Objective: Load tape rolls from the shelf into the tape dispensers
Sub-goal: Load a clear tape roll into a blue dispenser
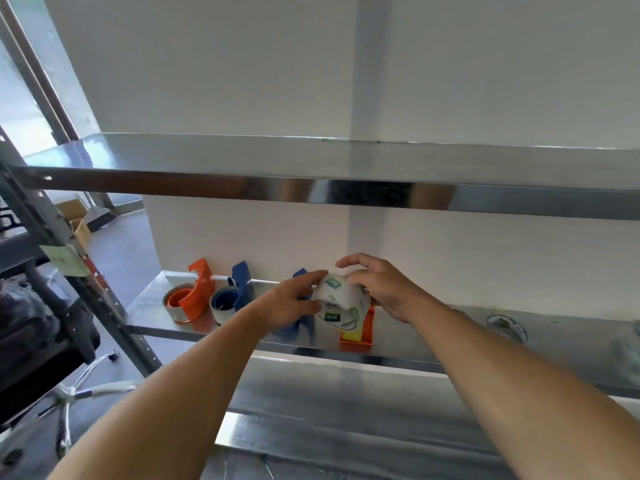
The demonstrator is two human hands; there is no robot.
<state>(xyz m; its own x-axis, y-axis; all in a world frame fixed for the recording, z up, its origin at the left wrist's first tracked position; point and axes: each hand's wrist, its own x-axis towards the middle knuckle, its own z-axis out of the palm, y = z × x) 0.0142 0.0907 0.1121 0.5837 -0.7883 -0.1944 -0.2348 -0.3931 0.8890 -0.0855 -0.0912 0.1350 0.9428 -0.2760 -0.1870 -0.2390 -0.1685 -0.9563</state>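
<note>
Both hands, left (294,301) and right (377,289), grip mid-frame roll (341,303): likely light, stiff, slick; hold by its rims.

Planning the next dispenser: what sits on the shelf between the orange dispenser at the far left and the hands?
In the head view, one blue dispenser with a tape roll already loaded stands between the orange dispenser and the left hand.

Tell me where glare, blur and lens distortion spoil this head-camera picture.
Head view: wide-angle lens bends the upper shelf edge and stretches both forearms; daylight from the window at far left washes out that corner; the steel shelf reflects smeared shapes; the clear tape roll at right is blurred; the wrapped tape roll between left hand and right hand stays readable.
</note>
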